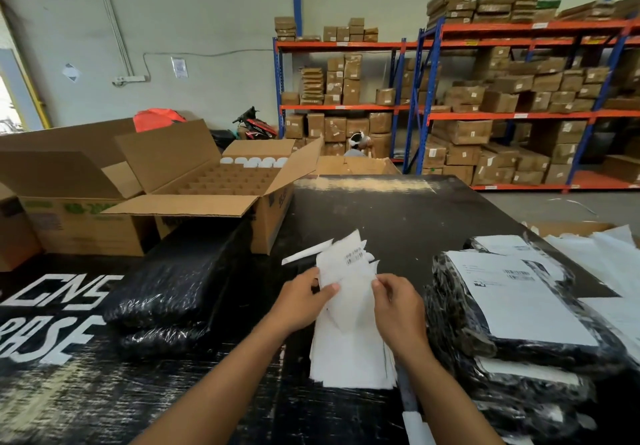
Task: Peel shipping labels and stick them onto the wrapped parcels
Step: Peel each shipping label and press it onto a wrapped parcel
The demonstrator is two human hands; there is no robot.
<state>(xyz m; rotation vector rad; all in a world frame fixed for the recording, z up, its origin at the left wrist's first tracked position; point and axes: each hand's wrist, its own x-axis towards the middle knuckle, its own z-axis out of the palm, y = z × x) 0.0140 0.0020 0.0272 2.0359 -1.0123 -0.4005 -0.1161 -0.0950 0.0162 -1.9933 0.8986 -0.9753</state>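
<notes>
A stack of white shipping labels [349,351] lies on the black table [398,216] in front of me. My left hand [304,302] pinches the left side of the top label sheet [343,264], which is lifted and bent upward. My right hand [394,306] pinches that sheet's right edge. Two black wrapped parcels without labels [173,292] are stacked to the left. On the right stands a pile of black wrapped parcels [460,320], the top one bearing a white label [519,299].
An open cardboard box with a divider grid [221,181] stands at the back left, with more boxes beside it. Loose white backing sheets [609,264] lie at the far right. Shelves of cartons [485,98] fill the background, where a person [356,146] sits.
</notes>
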